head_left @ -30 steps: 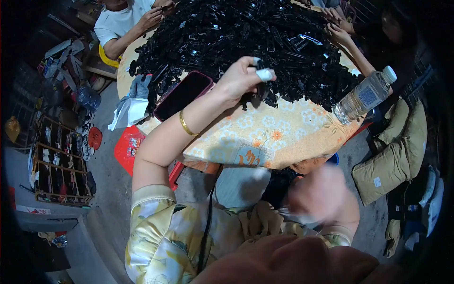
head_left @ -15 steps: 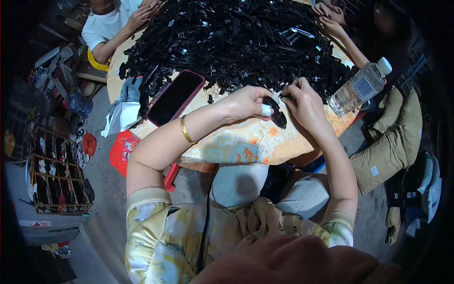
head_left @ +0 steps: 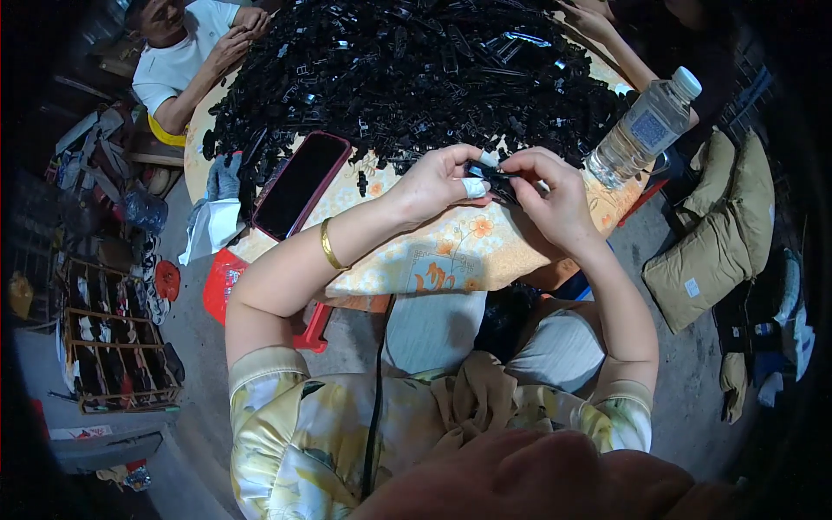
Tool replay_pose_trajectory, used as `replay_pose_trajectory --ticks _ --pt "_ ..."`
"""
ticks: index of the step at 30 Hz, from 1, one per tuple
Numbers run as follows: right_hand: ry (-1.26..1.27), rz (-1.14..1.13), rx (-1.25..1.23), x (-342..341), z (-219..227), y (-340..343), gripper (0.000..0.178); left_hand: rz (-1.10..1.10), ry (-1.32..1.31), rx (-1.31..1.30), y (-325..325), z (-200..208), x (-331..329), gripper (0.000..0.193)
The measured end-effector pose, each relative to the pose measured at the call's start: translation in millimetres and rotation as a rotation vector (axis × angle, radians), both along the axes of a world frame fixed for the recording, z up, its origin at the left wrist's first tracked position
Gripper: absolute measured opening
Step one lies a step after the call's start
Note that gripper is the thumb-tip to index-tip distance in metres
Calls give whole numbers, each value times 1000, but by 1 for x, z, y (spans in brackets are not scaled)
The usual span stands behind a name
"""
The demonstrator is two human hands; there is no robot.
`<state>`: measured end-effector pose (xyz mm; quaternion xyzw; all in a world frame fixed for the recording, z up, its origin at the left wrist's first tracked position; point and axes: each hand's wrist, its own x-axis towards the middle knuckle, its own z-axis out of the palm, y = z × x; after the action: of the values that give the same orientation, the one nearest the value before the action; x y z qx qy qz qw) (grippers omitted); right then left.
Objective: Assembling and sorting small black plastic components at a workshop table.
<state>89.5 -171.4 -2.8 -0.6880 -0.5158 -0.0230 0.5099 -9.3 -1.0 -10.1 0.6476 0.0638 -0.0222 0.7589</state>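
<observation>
Presently, in the head view, a small black part (head_left: 497, 184) sits between both hands, over the strip of table (head_left: 368, 276) between the black pile (head_left: 407, 87) and the near edge. The left hand (head_left: 433, 185) grips it, two fingertips (head_left: 474, 188) wrapped in white. The right hand (head_left: 555, 199) has thumb and forefinger drawn together at its right side; whether they pinch it, I cannot tell. Slippery wrapping could let the part drop among its lookalikes; a careless rightward swing could topple the bottle (head_left: 646, 128) by the right edge.
</observation>
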Motion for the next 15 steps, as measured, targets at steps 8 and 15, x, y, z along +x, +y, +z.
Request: replay_pose_trajectory --ticks 8,15 --pt "-281 -119 106 -3 -5 3 16 47 -8 -46 1 2 -1 26" --pt "-362 -102 43 -4 -7 3 18 70 -87 -77 2 3 -3 31"
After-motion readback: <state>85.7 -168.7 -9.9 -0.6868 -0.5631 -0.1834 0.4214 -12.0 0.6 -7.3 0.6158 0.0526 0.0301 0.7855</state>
